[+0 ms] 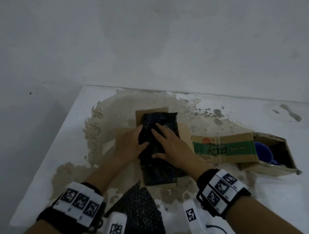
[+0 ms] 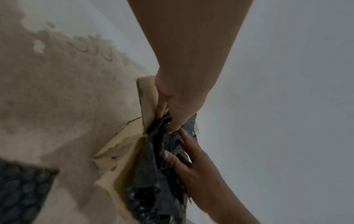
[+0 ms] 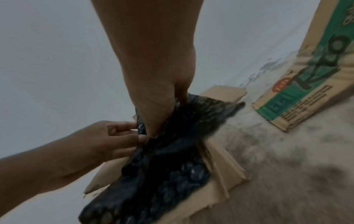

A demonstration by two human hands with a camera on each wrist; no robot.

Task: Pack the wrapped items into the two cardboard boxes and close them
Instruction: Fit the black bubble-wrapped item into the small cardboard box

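1. Two cardboard boxes: one (image 1: 183, 135) under the fingers, one (image 1: 238, 149) beside them.
2. Two black bubble-wrap pieces: one (image 1: 158, 153) beneath the fingers, one (image 1: 140, 210) behind them.
3. One blue cup (image 1: 263, 152).

Black bubble-wrapped item (image 1: 158, 135) lying in open plain box (image 1: 184, 135), printed box (image 1: 238, 151) open beside.

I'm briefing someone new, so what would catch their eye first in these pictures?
Both hands, left hand and right hand, press black bubble wrap into an open brown cardboard box at the table's centre. To its right a green-printed cardboard box lies open, with a blue cup inside.
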